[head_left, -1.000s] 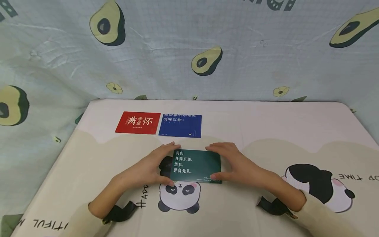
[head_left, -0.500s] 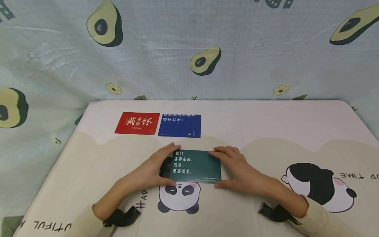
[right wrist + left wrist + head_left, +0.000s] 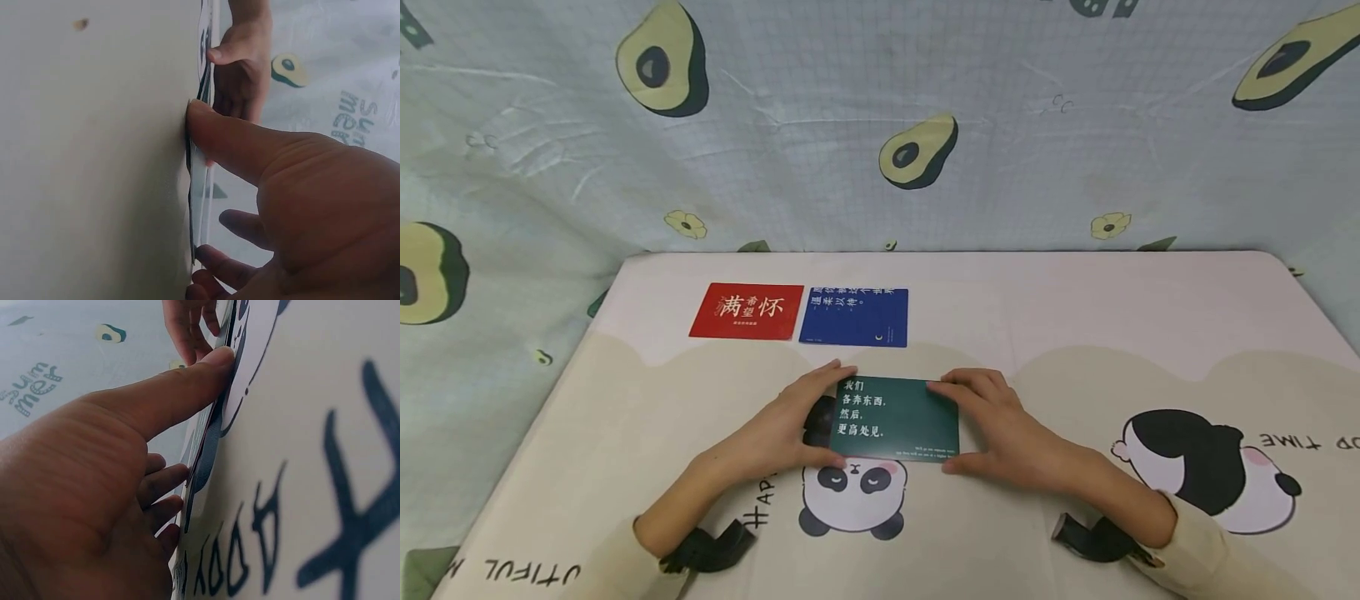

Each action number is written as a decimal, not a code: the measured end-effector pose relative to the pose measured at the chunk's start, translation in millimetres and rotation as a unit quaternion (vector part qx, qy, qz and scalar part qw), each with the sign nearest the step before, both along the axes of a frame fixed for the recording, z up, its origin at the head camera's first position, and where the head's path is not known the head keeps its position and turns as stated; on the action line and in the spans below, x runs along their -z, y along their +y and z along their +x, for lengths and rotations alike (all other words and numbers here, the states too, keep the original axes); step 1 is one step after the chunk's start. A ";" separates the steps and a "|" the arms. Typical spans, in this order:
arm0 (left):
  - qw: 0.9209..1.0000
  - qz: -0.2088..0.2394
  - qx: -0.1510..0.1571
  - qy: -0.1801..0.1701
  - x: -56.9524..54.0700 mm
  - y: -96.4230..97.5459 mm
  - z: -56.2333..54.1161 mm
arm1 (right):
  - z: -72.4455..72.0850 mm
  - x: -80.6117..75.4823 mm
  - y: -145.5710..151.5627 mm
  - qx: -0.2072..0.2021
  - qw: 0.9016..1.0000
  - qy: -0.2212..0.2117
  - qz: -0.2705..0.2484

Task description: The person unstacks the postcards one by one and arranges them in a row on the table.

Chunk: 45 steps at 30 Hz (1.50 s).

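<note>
A dark green postcard (image 3: 910, 417) with white writing lies flat in front of me in the head view, over a printed panda. My left hand (image 3: 778, 425) grips its left end, thumb at the near edge and fingers at the far edge. At the right end my right hand (image 3: 1011, 433) holds it the same way, thumb by the near corner. Edge-on in the left wrist view, the postcard (image 3: 201, 440) seems to have several thin layers beneath it. The right wrist view shows my right thumb (image 3: 219, 128) against that edge.
Behind the hands lie a red postcard (image 3: 747, 311) and, just right of it, a blue postcard (image 3: 853, 318). The table (image 3: 1075, 317) has a pale printed cover. An avocado-print curtain (image 3: 797, 167) hangs along its back and left side.
My right thumb has moved off the green postcard's face to its near right corner, and the right fingers have shifted slightly right. The left hand and the postcards stay nearly still.
</note>
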<state>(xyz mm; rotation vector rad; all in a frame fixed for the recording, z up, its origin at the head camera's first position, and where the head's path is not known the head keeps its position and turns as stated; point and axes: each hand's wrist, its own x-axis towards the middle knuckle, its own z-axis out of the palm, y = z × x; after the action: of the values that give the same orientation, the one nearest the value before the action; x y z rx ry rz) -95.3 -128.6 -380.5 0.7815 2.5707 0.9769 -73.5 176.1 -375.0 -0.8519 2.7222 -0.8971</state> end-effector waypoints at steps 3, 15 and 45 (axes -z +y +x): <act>1.000 0.002 0.000 0.000 0.0 -0.5 0.4 | 0.2 0.1 -0.2 0.003 1.000 -0.004 -0.004; 1.000 0.010 0.008 0.010 1.0 -2.2 -0.6 | -0.6 0.3 0.1 0.000 1.000 0.008 -0.019; 0.999 0.035 0.004 0.033 -1.5 -2.4 0.4 | -2.8 0.4 4.4 -0.031 0.999 0.027 -0.018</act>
<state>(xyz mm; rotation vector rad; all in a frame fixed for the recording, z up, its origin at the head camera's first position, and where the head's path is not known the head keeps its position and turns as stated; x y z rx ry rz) -94.9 -131.0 -379.1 0.8547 2.5994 1.0618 -76.3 180.4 -375.4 -0.9750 2.7153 -0.9269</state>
